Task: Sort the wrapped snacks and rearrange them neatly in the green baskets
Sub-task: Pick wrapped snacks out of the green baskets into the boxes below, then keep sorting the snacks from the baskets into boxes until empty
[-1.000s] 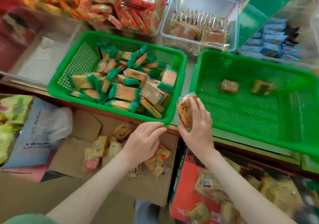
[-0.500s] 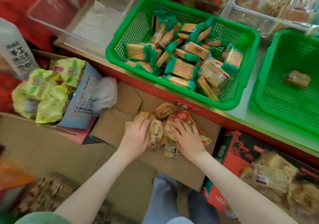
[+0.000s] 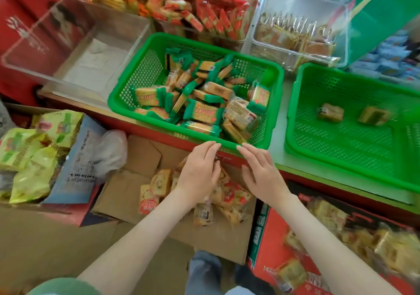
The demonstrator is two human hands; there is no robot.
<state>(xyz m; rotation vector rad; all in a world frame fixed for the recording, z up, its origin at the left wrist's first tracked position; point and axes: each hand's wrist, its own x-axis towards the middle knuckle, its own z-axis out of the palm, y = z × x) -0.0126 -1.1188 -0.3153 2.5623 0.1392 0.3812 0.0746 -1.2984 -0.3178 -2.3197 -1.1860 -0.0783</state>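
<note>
Two green baskets stand side by side on the counter point(image 3: 277, 158), apart from each other. The left green basket point(image 3: 145, 71) holds a loose, unordered heap of green-wrapped biscuit packs point(image 3: 204, 110), with a few clear-wrapped packs against its right wall. The right green basket point(image 3: 341, 149) holds two wrapped cakes, one point(image 3: 330, 112) left of the other point(image 3: 373, 115), apart, on the mesh floor toward the back.

Below the counter edge sits an open cardboard box point(image 3: 127, 192) containing wrapped snacks point(image 3: 159, 183), some with red labels. Both hands are over this box, just in front of the left basket's near rim.

Left hand point(image 3: 200, 171): back of the hand up, fingers together and bent forward over the snacks. Whether it holds a packet underneath cannot be told.

Right hand point(image 3: 261, 171): fingers extended and close together, pointing toward the basket rim, thumb apart. Nothing is seen in it.

Other items noted:
- Clear plastic bin point(image 3: 91, 51) on the counter, left of the left basket.
- Clear bin of brown packets point(image 3: 293, 35) behind the baskets.
- Pile of red and orange wrapped snacks point(image 3: 193, 3) at the back.
- Red carton point(image 3: 268, 237) of wrapped cakes at lower right.
- Yellow-green bags point(image 3: 27, 153) at left.
- Blue packets point(image 3: 391, 60) at far right, blurred.
</note>
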